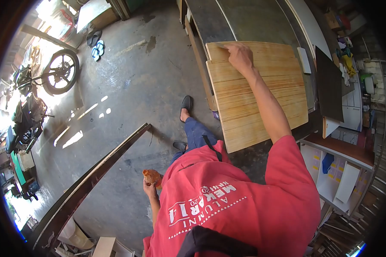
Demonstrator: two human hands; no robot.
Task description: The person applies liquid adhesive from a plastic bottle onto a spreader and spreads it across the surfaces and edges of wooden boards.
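My right hand (241,58) is at the far left corner of a light wooden board (261,98) with streaky grain. Its fingers are pinched together near the board's edge; whatever they hold, if anything, is too small to make out. The board lies flat on a dark workbench (261,21), and a narrow strip along its far edge is stepped off from the rest. Low by my waist, my left hand (150,190) is closed around an orange-brown stained container (152,177), whose exact kind I cannot tell.
A long dark plank (94,175) slants up on my left. A motorcycle (38,94) and sandals (98,50) are farther left on the concrete floor (128,94). Right of the bench are a dark panel (328,85) and an open white cabinet (347,182).
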